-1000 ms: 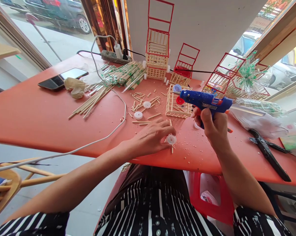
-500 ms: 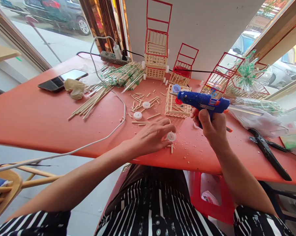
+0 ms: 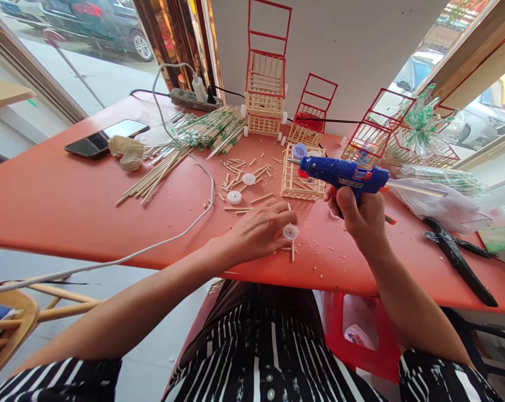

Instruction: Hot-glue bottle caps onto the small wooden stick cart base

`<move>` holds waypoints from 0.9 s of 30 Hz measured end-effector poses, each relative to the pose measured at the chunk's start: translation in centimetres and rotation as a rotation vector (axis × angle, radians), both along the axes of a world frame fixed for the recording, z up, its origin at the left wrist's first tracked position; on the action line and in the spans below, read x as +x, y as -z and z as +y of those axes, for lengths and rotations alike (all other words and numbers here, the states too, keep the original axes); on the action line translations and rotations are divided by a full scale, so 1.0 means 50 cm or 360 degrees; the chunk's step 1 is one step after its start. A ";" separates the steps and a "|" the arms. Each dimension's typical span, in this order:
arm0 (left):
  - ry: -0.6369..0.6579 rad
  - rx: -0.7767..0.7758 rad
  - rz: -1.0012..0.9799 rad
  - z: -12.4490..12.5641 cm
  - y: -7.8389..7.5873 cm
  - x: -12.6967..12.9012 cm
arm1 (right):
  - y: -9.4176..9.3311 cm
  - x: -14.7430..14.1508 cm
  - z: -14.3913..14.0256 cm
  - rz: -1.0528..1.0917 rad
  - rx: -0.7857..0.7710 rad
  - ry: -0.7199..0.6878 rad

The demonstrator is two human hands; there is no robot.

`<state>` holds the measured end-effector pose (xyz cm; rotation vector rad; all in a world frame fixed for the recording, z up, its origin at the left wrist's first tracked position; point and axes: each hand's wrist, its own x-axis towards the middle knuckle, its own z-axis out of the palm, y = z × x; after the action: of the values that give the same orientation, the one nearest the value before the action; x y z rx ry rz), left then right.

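Between the thumb and fingers of my left hand (image 3: 266,226) is a small clear plastic wheel (image 3: 291,232), held low over the table's front part. A short wooden stick (image 3: 293,251) shows just below the wheel; whether the two are joined I cannot tell. My right hand (image 3: 359,215) grips a blue glue gun (image 3: 344,172) by its handle, its nozzle pointing left and a glue stick (image 3: 420,187) poking out of the back. Behind the nozzle stands a small wooden stick basket (image 3: 303,181). Two more white wheels (image 3: 234,197) lie among cut stick pieces to the left.
Bundled sticks (image 3: 210,127), a phone (image 3: 127,128) and a power strip (image 3: 194,97) lie at the back left. Red-framed stick carts (image 3: 266,84) line the wall. Black cutters (image 3: 457,259) rest at the right. A white cable (image 3: 202,223) crosses the left side.
Hardly anything differs. The glue gun appears slightly further left, with the whole view shifted a touch; both hands keep their holds.
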<state>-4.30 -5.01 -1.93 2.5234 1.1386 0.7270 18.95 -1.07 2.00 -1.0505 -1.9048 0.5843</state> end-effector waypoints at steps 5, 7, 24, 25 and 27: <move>-0.0013 -0.0013 0.0021 0.001 0.000 -0.001 | 0.004 0.002 0.003 0.0000 0.0018 0.0011; -0.0018 -0.0027 0.0029 0.001 -0.001 -0.002 | 0.006 0.003 0.004 0.0003 0.0035 0.0019; -0.0275 0.0242 -0.0321 -0.012 -0.009 -0.014 | -0.034 0.007 0.003 0.0465 0.0117 0.0012; -0.0317 0.0288 -0.0301 -0.014 -0.014 -0.014 | -0.039 0.008 0.004 0.0507 0.0126 0.0046; -0.0341 0.0365 -0.0237 -0.015 -0.027 -0.008 | -0.046 0.011 0.004 0.0551 0.0137 0.0119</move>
<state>-4.70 -5.75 -0.55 2.4982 1.3544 1.1407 19.51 -0.85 4.28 -0.8967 -1.5680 0.5935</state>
